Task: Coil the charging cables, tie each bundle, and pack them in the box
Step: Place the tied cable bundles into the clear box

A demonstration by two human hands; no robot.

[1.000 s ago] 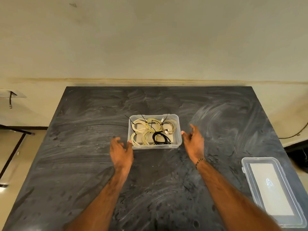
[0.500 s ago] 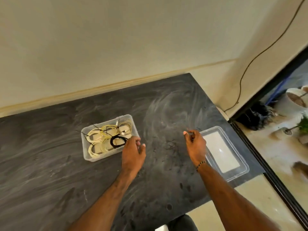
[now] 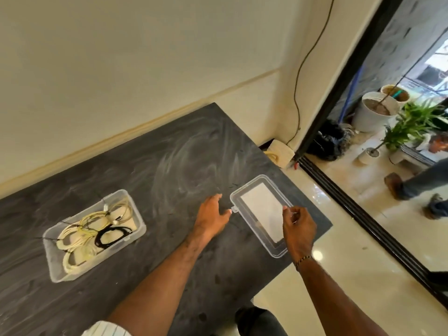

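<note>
A clear plastic box [image 3: 139,223] sits on the dark table at the left, holding several tied cream cable coils [image 3: 80,241] and one black coil [image 3: 110,236]. Its clear lid [image 3: 260,214] lies flat near the table's right edge. My left hand [image 3: 212,218] hovers open just left of the lid, with fingertips close to the lid's small tab. My right hand [image 3: 298,225] is over the lid's right rim with its fingers curled and pinched at that rim; whether it grips the rim I cannot tell.
The dark table [image 3: 169,166] ends just right of the lid, with shiny floor below. A wall runs behind. A black door track, plant pots [image 3: 373,112] and another person's legs [image 3: 417,190] are at the right. A wire hangs down the wall corner.
My view has swung right. Both hands left the box and moved right to the lid; the left hand now is beside it and the right hand over its rim.
</note>
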